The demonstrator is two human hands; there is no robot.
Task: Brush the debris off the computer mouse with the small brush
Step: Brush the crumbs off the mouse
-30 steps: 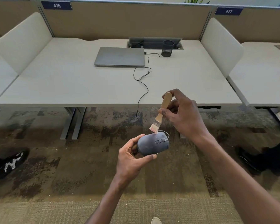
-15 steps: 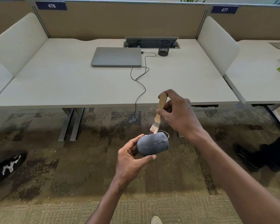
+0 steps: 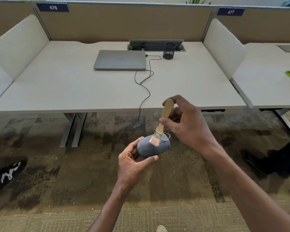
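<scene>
The left hand (image 3: 132, 163) cups the mouse (image 3: 153, 147) out over the carpet (image 3: 57, 181), thumb and fingers curled around its rear. It looks light, hard and smooth, so gripping the sides suits it. The right hand (image 3: 186, 121) pinches the brush (image 3: 162, 122) by its stiff wooden handle, soft bristles touching the mouse's top.

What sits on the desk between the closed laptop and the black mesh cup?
In the head view, only the black cable plugged into the laptop crosses the bare desktop toward the mesh cup.
</scene>
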